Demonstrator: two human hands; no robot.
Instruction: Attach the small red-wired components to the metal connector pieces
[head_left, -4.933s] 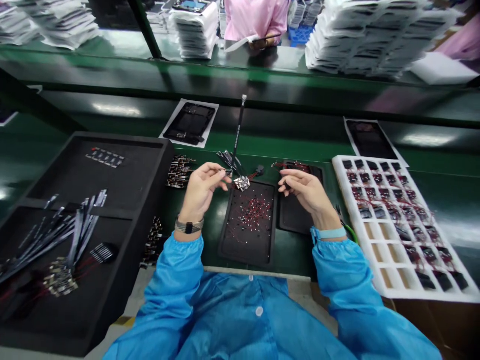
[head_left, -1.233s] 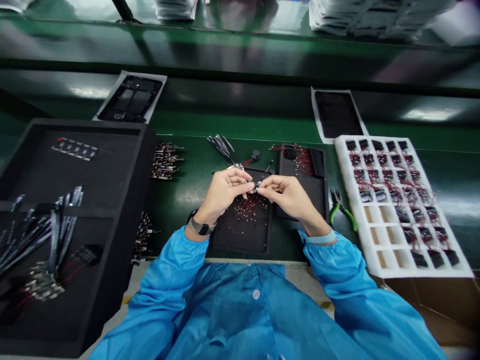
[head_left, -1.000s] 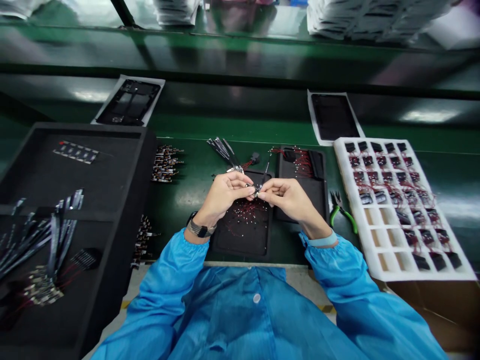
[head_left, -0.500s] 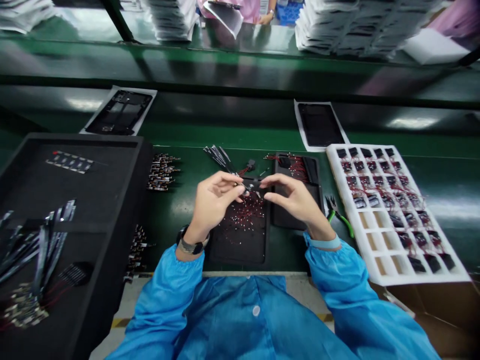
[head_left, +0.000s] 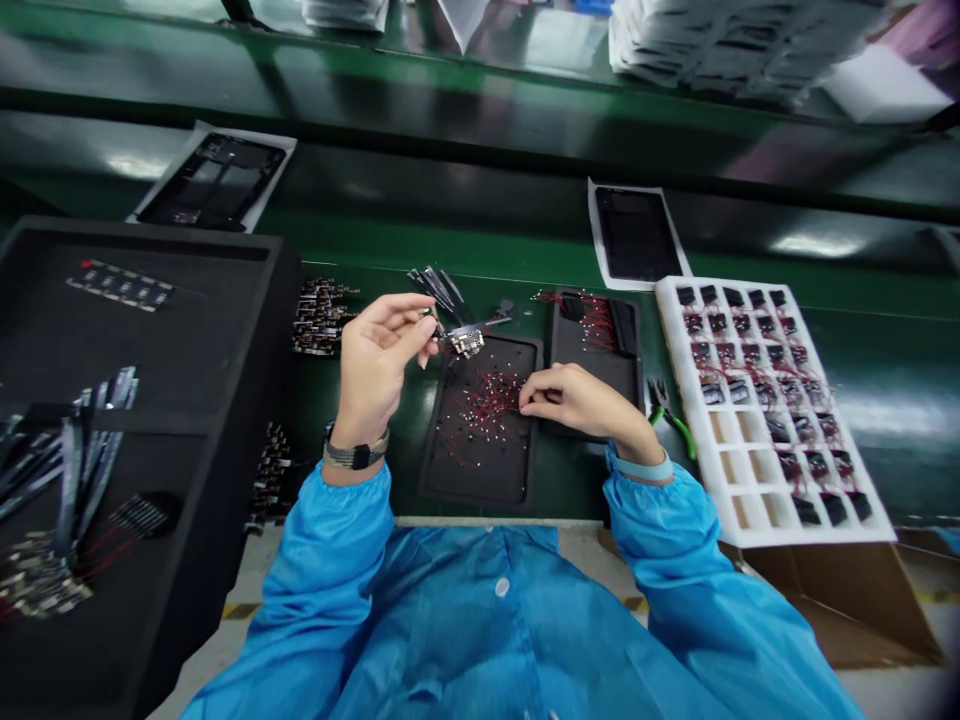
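My left hand [head_left: 382, 350] is raised at the left of the shallow black tray [head_left: 480, 490]. Thumb and fingers pinch a small circuit board [head_left: 430, 318], partly hidden by the fingers. Close beside it lie more small circuit boards [head_left: 469, 343] with dark flat ribbon cables [head_left: 439, 290]. In the tray is a loose heap of small parts with thin red wires [head_left: 491, 405]. My right hand [head_left: 577, 398] reaches to the tray's right edge, its fingertips pressed together beside the heap. Whatever those fingertips hold is too small to tell.
Right of my right hand are green-handled pliers [head_left: 675, 420] and a white foam tray [head_left: 720, 510] of black wired parts. A second black tray [head_left: 592, 425] lies behind that hand. At left stands a large black tray [head_left: 225, 400]; bundled boards [head_left: 319, 315] sit alongside.
My hands have moved apart. The left went left and up with the small board; the right came down to the wired parts and its fingers closed. The view has tilted down slightly.
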